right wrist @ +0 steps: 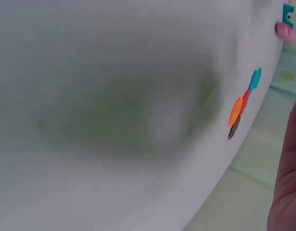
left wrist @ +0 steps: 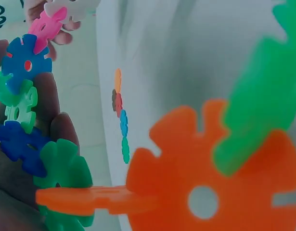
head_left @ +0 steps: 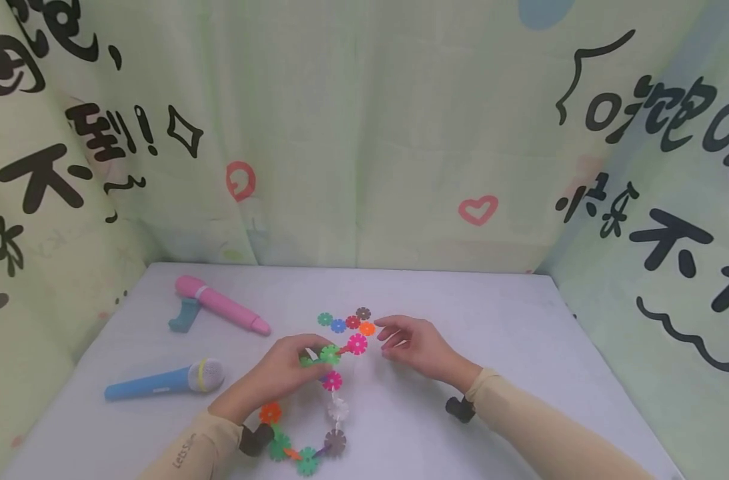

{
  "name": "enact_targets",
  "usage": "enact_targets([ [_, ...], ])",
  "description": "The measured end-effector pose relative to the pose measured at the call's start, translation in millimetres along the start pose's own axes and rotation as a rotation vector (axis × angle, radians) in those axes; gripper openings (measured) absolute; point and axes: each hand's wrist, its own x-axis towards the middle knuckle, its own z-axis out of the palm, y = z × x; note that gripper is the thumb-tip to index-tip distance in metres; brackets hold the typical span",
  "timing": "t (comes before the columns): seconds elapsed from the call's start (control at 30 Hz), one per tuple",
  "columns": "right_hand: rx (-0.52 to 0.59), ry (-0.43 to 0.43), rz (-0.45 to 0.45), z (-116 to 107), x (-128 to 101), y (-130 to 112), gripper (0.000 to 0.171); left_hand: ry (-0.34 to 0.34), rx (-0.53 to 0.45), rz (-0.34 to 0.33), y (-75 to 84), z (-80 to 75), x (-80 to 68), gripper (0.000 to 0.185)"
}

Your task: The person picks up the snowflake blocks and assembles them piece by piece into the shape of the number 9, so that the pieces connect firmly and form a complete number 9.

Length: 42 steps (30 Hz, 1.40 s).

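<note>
At the lower centre of the head view, the left hand (head_left: 283,370) gripped the top of a chain (head_left: 334,407) of coloured snowflake discs that curved down toward the bottom edge of the table (head_left: 520,320). The right hand (head_left: 415,343) lay just right of it, fingers loosely relaxed, holding nothing. Five loose discs (head_left: 346,321) lay just above both hands. A pink toy (head_left: 220,310) and blue microphone (head_left: 166,381) lay at the left.
</note>
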Motion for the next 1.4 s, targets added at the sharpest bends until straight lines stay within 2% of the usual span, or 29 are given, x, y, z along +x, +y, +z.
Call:
enact_targets([
  [0.2,-0.077,0.057,0.131,-7,25,26,0.041,0.023,-0.024,-0.019,-4.5,-1.5,-0.3,0.023],
  [0.37,-0.133,0.023,0.216,-1,45,42,0.037,0.04,-0.033,-0.015,-8.2,-0.3,0.2,0.024],
  [0.47,-0.208,-0.012,0.21,5,54,46,0.038,0.042,-0.049,-0.019,-9.7,1.1,0.0,0.027],
  [0.63,-0.405,-0.025,0.183,17,62,42,0.038,0.043,-0.072,-0.029,-11.3,3.9,1.1,0.03],
  [0.73,-0.461,-0.027,0.178,20,62,35,0.033,0.049,-0.055,-0.023,-11.7,4.8,1.3,0.031],
  [0.97,-0.401,-0.02,0.231,20,62,26,0.028,0.008,-0.076,0.001,-10.1,3.2,-0.3,0.039],
  [1.13,-0.298,-0.017,0.279,19,60,24,0.023,-0.003,-0.044,-0.026,-8.5,3.1,-0.4,0.036],
  [1.27,-0.178,0.002,0.248,17,53,17,0.02,-0.01,-0.024,-0.032,-9.6,3.7,-1.3,0.035],
  [1.4,-0.057,0.016,0.18,13,43,7,0.024,-0.009,-0.004,-0.029,-10.7,3.6,-1.0,0.037],
])
